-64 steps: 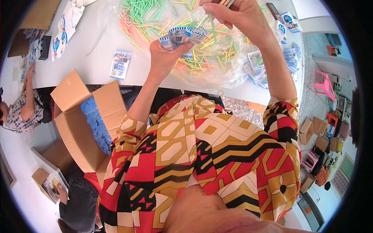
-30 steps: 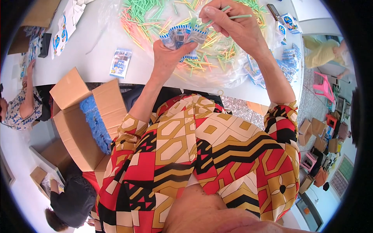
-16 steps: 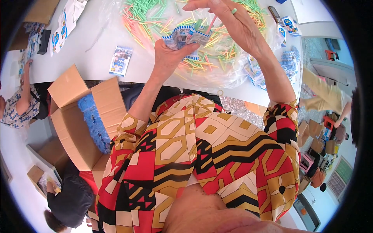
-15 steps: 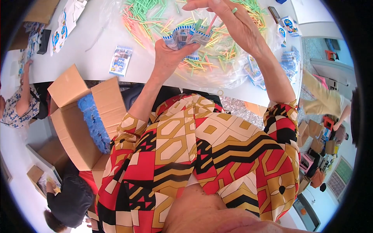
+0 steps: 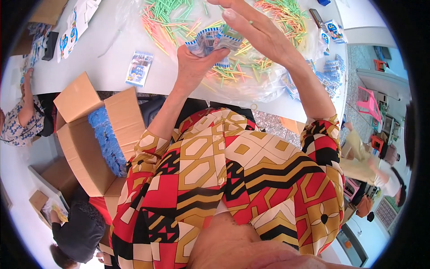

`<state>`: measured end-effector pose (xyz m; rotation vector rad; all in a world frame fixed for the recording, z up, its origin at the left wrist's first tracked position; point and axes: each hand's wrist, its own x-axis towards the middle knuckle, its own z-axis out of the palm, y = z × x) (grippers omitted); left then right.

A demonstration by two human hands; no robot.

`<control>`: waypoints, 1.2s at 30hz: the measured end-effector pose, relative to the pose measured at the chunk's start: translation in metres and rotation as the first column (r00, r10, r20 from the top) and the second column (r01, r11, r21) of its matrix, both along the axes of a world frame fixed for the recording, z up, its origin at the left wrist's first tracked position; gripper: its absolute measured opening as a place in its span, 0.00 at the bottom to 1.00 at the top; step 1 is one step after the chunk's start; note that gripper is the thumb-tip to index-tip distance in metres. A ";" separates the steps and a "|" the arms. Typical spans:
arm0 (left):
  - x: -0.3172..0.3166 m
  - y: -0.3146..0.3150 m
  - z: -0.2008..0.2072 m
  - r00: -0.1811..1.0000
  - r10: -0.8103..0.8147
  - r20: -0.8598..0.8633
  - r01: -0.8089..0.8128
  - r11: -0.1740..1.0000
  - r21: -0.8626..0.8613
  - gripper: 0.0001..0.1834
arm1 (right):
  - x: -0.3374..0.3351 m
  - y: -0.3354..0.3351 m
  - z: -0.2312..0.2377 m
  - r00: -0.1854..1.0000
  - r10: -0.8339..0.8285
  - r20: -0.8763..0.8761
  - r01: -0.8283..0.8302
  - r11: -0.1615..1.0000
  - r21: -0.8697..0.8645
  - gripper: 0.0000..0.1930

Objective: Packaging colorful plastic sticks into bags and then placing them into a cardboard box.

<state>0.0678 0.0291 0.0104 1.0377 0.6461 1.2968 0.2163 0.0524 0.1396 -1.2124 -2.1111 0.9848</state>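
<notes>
My left hand (image 5: 193,69) is closed round blue-and-white plastic packets (image 5: 208,41), gripping them upright over the table with the thumb across the front. Just above them my right hand (image 5: 264,38) reaches over with its fingers stretched out, the fingertips at the packets' top edge. A bit of green shows at that edge beneath the fingers. Behind both hands lies a loose ring of thin sticks in green (image 5: 170,14), pink and yellow, spread on clear plastic sheeting (image 5: 268,92).
A flat packet (image 5: 139,68) lies left of my hands. More packets (image 5: 329,74) are heaped at the table's right edge, below a dark phone-like device (image 5: 317,19). An open cardboard box (image 5: 85,148) with blue contents stands at my left. Other people (image 5: 80,228) are nearby.
The sticks seen by my right fingers are now mostly out of sight. My right hand has come down onto the packets' top, its fingers straighter. A person at right has moved.
</notes>
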 end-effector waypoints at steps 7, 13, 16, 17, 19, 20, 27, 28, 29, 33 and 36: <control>-0.004 0.003 -0.004 0.992 0.031 0.121 -0.032 0.999 0.007 0.15 | 0.012 -0.006 -0.016 0.894 -0.087 -0.440 0.007 0.984 -0.180 0.13; -0.003 0.004 -0.006 0.995 -0.035 0.095 0.034 0.999 0.011 0.15 | 0.040 -0.010 -0.062 0.935 -0.137 -0.328 0.076 0.978 -0.192 0.07; -0.002 -0.001 -0.001 0.991 -0.056 0.121 0.062 0.997 -0.043 0.15 | 0.048 -0.014 -0.066 0.922 -0.172 -0.348 0.142 0.984 -0.110 0.07; -0.003 0.000 -0.001 0.991 -0.062 0.116 0.068 0.997 -0.046 0.15 | 0.050 -0.014 -0.068 0.902 -0.209 -0.377 0.193 0.978 -0.081 0.07; -0.004 0.001 -0.002 0.998 -0.066 0.023 0.067 0.996 -0.065 0.15 | 0.049 -0.016 -0.064 0.890 -0.231 -0.393 0.206 0.973 -0.103 0.06; -0.003 0.001 -0.001 0.997 -0.075 0.019 0.076 0.995 -0.067 0.15 | 0.049 -0.018 -0.063 0.881 -0.246 -0.405 0.215 0.969 -0.122 0.06; 0.007 -0.003 0.006 0.989 -0.126 -0.076 0.112 0.980 -0.165 0.15 | 0.049 -0.020 -0.071 0.859 -0.244 -0.449 0.223 0.970 -0.101 0.04; 0.008 -0.005 0.009 0.982 -0.141 -0.129 0.115 0.975 -0.188 0.15 | 0.046 -0.022 -0.075 0.846 -0.193 -0.497 0.162 0.981 -0.105 0.04; 0.007 -0.005 0.004 0.979 -0.137 -0.152 0.110 0.978 -0.175 0.16 | 0.046 -0.023 -0.078 0.839 -0.166 -0.517 0.111 0.984 -0.137 0.05; 0.004 -0.009 -0.002 0.990 -0.002 -0.143 -0.031 0.973 -0.227 0.14 | 0.049 -0.016 -0.075 0.861 -0.145 -0.488 0.025 0.969 -0.244 0.08; -0.004 -0.008 -0.007 0.985 0.036 -0.172 -0.067 0.982 -0.179 0.13 | 0.083 0.016 -0.097 0.940 -0.217 -0.264 0.189 0.974 -0.128 0.08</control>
